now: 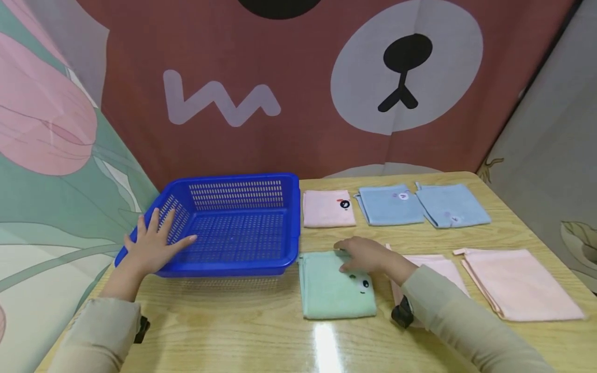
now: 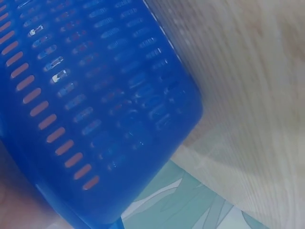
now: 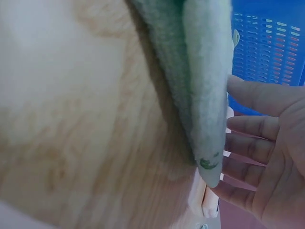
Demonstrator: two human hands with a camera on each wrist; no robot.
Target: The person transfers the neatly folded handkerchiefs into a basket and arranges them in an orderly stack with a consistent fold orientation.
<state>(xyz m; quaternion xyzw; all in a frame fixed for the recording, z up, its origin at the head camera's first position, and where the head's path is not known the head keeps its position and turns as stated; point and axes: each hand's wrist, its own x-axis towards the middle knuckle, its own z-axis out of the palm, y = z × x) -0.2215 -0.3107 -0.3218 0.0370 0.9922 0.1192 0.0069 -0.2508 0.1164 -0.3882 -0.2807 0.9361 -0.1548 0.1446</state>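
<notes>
A blue perforated plastic basket (image 1: 233, 265) stands at the left of the wooden table. My left hand (image 1: 151, 246) rests on its left rim with the fingers spread. In the left wrist view the basket's slotted side (image 2: 109, 95) fills much of the picture. A folded mint-green towel (image 1: 336, 295) with a small embroidered face lies right of the basket. My right hand (image 1: 364, 254) reaches over its far right part, fingertips touching or just above the cloth. The right wrist view has fairly straight fingers (image 3: 252, 148) along the green towel (image 3: 205, 86).
In the back row lie a small pink towel (image 1: 326, 210) and two blue towels, one in the middle (image 1: 392, 207) and one at right (image 1: 452, 204). Nearer are a pink towel (image 1: 440, 267) partly under my right forearm and a peach towel (image 1: 527, 285). A printed curtain (image 1: 303, 145) hangs behind the table.
</notes>
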